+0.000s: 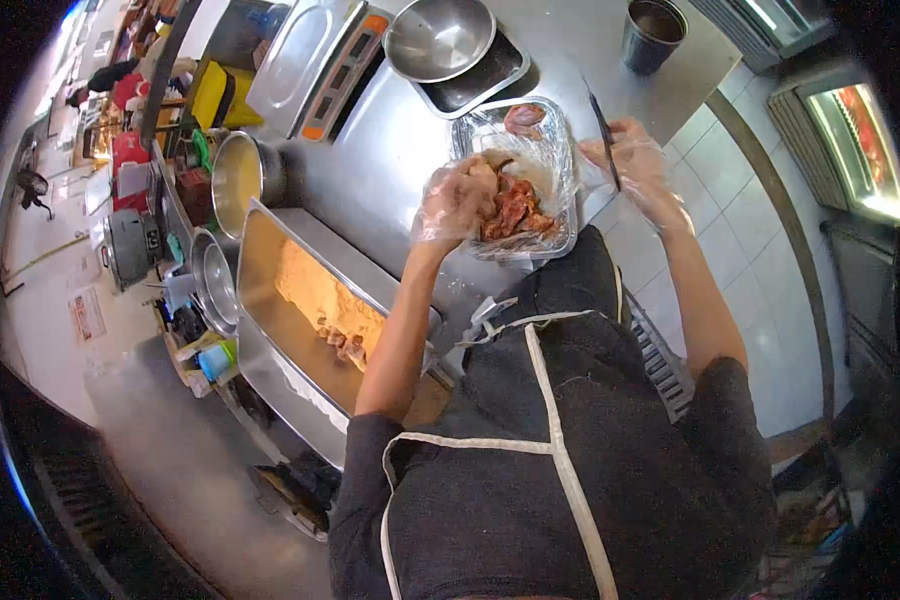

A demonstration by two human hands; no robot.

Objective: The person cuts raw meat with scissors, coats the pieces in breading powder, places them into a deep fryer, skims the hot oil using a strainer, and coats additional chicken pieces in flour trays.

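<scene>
A clear plastic glove covers my left hand (457, 203), whose fingers are closed on a piece of meat at the left side of a clear tray. Dark reddish marinated meat (518, 208) lies in a heap right beside these fingers. One separate piece of meat (524, 121) rests at the tray's far end. Clear plastic film lines or wraps the tray (567, 190). To the right of it, my gloved right hand (638, 165) grips a thin dark knife (600, 122), its tip pointing away from me. The knife is apart from the meat.
On the left, a deep steel pan (290, 372) holds orange-yellow powder and some meat pieces. Steel bowls (440, 40), (238, 180) stand behind and beside it. A digital scale (342, 75) and a dark cup (654, 36) occupy the steel counter (355, 170). Tiled floor (730, 190) shows at right.
</scene>
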